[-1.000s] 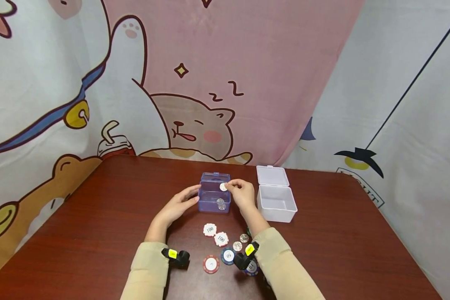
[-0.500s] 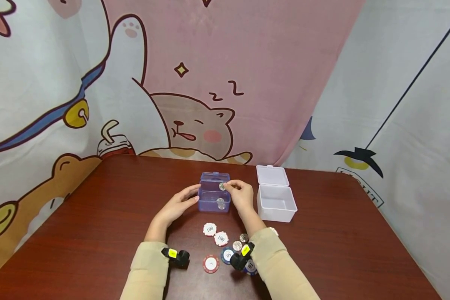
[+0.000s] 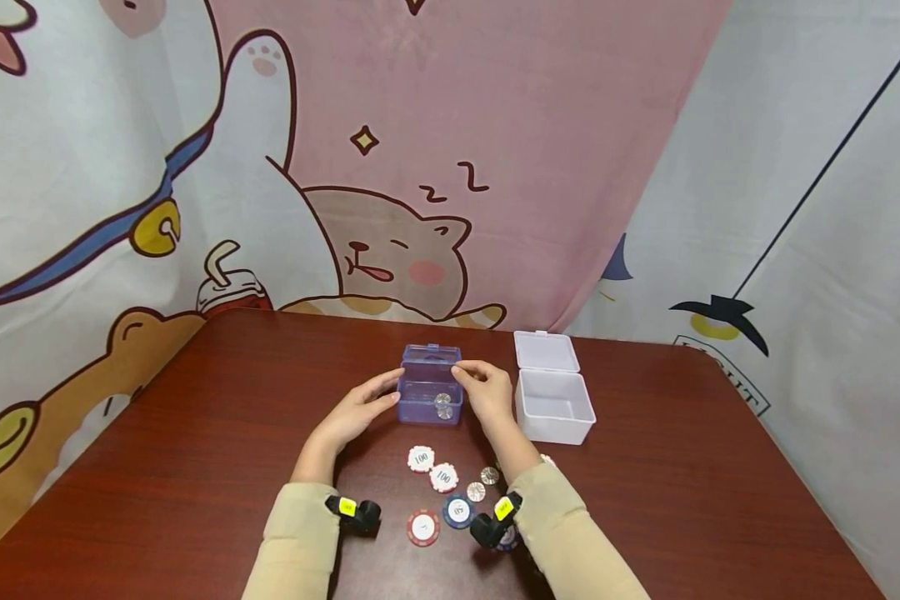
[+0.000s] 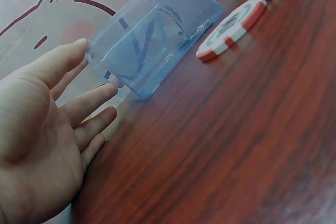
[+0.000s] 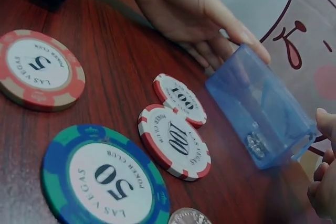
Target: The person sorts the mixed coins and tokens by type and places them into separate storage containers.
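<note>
A clear blue plastic box [image 3: 418,412] stands with its lid [image 3: 431,354] tipped back. Silvery coins [image 3: 443,401] lie together inside at the right. My left hand [image 3: 352,417] rests fingertips against the box's left end, fingers spread and fairly straight in the left wrist view. At the opposite end is my right hand [image 3: 489,393], thumb and forefinger by the lid's right edge, with no coin showing between them. In the right wrist view only part of this hand shows, its lower fingers bent.
A white box [image 3: 558,432] with a raised lid stands to the right. Nearer lie two 100 chips [image 3: 444,477], a blue 50 chip [image 3: 458,511], a red 5 chip [image 3: 423,527] and loose coins [image 3: 476,492]. My right forearm hides part of the spread.
The coin pinched in my right hand has left the fingers, and the coins in the blue box now look more spread. My left hand stays put.
</note>
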Tool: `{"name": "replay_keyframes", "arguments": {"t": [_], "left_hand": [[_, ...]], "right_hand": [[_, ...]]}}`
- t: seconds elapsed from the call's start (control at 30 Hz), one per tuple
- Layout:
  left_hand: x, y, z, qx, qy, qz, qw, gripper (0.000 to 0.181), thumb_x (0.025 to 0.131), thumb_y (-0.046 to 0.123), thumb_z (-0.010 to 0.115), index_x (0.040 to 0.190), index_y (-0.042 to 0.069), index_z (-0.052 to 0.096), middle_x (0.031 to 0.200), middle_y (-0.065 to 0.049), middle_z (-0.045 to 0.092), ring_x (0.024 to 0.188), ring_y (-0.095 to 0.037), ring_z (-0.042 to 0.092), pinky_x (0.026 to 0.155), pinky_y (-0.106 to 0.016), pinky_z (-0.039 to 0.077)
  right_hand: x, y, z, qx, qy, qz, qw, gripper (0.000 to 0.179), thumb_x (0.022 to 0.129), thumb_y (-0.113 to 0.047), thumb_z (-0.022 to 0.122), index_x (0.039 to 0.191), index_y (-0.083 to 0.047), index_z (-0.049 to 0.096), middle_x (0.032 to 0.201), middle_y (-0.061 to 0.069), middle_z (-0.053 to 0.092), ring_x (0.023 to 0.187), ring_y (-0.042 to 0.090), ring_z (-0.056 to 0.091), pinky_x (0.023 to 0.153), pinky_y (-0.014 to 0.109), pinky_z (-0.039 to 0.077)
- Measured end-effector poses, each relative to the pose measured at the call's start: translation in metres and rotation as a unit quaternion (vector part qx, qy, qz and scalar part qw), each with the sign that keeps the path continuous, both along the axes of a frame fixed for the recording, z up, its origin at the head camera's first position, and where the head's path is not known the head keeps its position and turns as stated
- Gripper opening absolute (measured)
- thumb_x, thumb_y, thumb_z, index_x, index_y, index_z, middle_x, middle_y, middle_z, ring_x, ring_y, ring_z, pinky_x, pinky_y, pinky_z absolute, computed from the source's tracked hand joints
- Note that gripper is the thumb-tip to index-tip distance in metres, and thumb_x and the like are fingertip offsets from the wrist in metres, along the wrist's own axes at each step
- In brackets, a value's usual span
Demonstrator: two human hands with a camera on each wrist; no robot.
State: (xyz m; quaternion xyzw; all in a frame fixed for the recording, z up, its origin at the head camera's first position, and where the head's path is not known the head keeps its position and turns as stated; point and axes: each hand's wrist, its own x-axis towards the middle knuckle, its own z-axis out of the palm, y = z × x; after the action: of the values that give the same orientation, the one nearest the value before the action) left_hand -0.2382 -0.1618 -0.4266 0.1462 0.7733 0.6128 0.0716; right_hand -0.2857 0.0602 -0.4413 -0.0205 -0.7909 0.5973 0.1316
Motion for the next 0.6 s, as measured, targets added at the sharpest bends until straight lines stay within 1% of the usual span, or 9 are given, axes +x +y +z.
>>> {"name": "replay_keyframes", "arguments": {"t": [0.03, 0.2, 0.43, 0.6], "left_hand": [[0.002, 0.000, 0.002, 0.000, 0.001, 0.000, 1.0000, 0.051, 0.097, 0.016, 0.057, 0.144, 0.003, 0.042, 0.144, -0.024, 0.039, 0.134, -0.035, 0.034, 0.106, -0.053, 0.026], [0.001, 0.000, 0.002, 0.005, 0.000, -0.002, 1.0000, 0.051, 0.097, 0.015, 0.057, 0.143, 0.003, 0.042, 0.144, -0.024, 0.040, 0.134, -0.035, 0.034, 0.106, -0.053, 0.025], [0.000, 0.000, 0.002, 0.004, -0.006, 0.000, 1.0000, 0.051, 0.097, 0.016, 0.058, 0.144, 0.004, 0.042, 0.144, -0.024, 0.040, 0.134, -0.034, 0.034, 0.107, -0.053, 0.024], [0.000, 0.000, 0.002, 0.003, -0.004, -0.002, 1.0000, 0.051, 0.097, 0.016, 0.057, 0.144, 0.004, 0.042, 0.144, -0.024, 0.039, 0.134, -0.035, 0.034, 0.107, -0.054, 0.024]], "right_hand": [[0.001, 0.001, 0.002, -0.001, 0.000, 0.003, 1.0000, 0.016, 0.082, -0.018, 0.077, 0.095, -0.008, 0.077, 0.071, -0.001, 0.054, 0.069, 0.012, 0.046, 0.058, 0.026, 0.038], [0.010, 0.005, 0.011, -0.011, 0.012, 0.030, 0.9994, 0.020, 0.082, -0.017, 0.076, 0.099, -0.006, 0.076, 0.070, 0.000, 0.051, 0.066, 0.013, 0.044, 0.052, 0.023, 0.034], [0.025, 0.011, 0.017, -0.025, 0.037, 0.070, 0.9965, 0.024, 0.081, -0.014, 0.077, 0.102, -0.003, 0.074, 0.072, 0.001, 0.051, 0.068, 0.013, 0.045, 0.054, 0.022, 0.035], [0.037, 0.016, 0.019, -0.028, 0.046, 0.093, 0.9943, 0.025, 0.080, -0.013, 0.078, 0.103, -0.001, 0.073, 0.074, 0.002, 0.051, 0.067, 0.014, 0.044, 0.053, 0.021, 0.034]]}}
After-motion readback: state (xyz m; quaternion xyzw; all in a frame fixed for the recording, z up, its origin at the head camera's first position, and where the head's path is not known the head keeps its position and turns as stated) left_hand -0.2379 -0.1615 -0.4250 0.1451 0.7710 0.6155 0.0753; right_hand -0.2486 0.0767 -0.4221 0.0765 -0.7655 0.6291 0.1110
